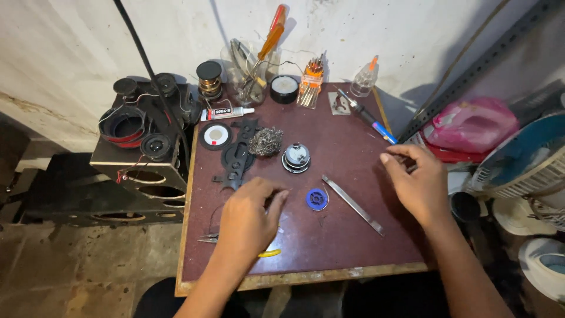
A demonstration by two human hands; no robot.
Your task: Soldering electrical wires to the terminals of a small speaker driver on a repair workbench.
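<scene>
**Two hands over a cluttered repair worktop**

The left hand (250, 209) lies palm down near the front-left part of the maroon worktop (329, 253), fingers loosely curled. Its back faces the camera, so I cannot tell whether anything is under the palm. Small pliers (209, 237) stick out beside the wrist, and a yellow object (269, 253) shows partly from under the forearm; what it is cannot be made out.

The right hand (415, 179) hovers by the right edge, its fingers drawn together as if pinching something thin. Whatever it may have is too small to see.

Between the hands lie a blue solder spool (316, 199) and flat metal tweezers (353, 205). Further back sit a round metal part (296, 157), a wad of steel wool (265, 142) and black gasket pieces (235, 159). Along the back edge stand a glue tube (226, 112), a jar of tools (250, 73) and a screwdriver bit set (311, 82). A speaker box (141, 147) adjoins the left edge, partly hidden by a black cable (150, 73).
</scene>
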